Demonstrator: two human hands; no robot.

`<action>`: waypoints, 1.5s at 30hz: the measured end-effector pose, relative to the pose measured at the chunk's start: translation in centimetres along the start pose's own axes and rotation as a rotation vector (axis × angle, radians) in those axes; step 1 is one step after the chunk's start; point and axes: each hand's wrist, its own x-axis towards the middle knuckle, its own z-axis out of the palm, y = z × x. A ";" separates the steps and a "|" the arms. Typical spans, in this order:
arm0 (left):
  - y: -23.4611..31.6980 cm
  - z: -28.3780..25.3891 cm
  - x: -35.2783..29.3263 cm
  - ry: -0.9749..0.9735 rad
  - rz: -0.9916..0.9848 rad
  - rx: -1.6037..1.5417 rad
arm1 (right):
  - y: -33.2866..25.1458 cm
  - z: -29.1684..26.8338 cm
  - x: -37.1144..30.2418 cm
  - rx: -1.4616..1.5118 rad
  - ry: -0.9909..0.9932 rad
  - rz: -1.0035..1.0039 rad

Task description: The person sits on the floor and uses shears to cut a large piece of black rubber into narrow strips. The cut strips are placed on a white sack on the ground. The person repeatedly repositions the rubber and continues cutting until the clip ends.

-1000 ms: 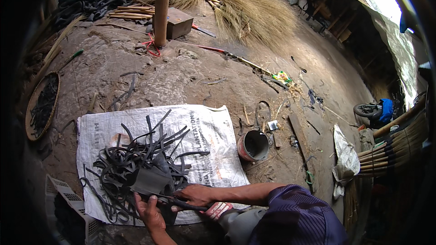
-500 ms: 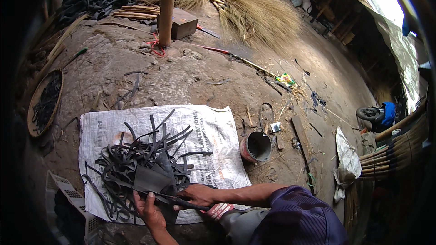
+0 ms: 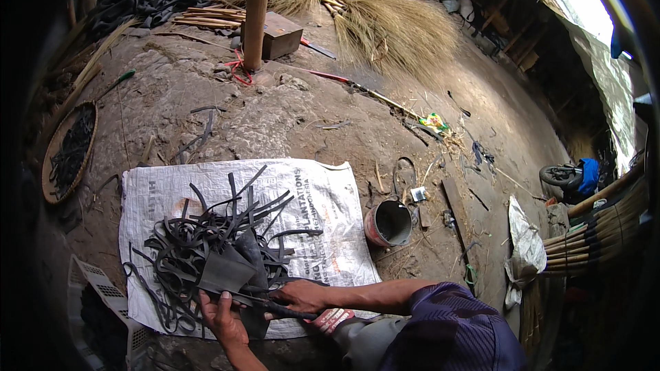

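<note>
We have a dark rubber sheet [image 3: 227, 273] in front of us, lying over the near part of a tangle of black strips [image 3: 182, 244] on a white woven sack [image 3: 337, 233]. Our left hand [image 3: 227, 323] appears to pinch the sheet's near edge, thumb on top and fingers mostly hidden beneath. Our right hand [image 3: 302, 297] is curled just to the right of it, over a long dark length; we cannot tell what its fingers close on, or whether that length is rubber or a handle. To work the piece well, we judge, we want the left pinch firm and close to the spot being worked, so the limp rubber neither buckles nor slips. If there is an edged tool between our hands, which we cannot make out, the left thumb belongs clear of its line, and slow, even pressure should serve better than a jerk. The loose strips could snag under the sheet, so we would do well to ease them aside, toward the bare sack near the bucket [image 3: 373, 229].
</note>
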 end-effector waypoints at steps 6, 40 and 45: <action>-0.6 0.5 -0.3 -0.075 0.078 -0.028 | 0.4 0.3 0.5 -0.015 -0.001 0.036; -1.3 -0.9 0.1 -0.018 0.066 -0.043 | 0.5 0.5 1.0 -0.026 -0.014 0.037; -1.3 -0.9 0.1 -0.031 0.053 -0.045 | 0.4 0.2 1.0 -0.056 -0.071 0.066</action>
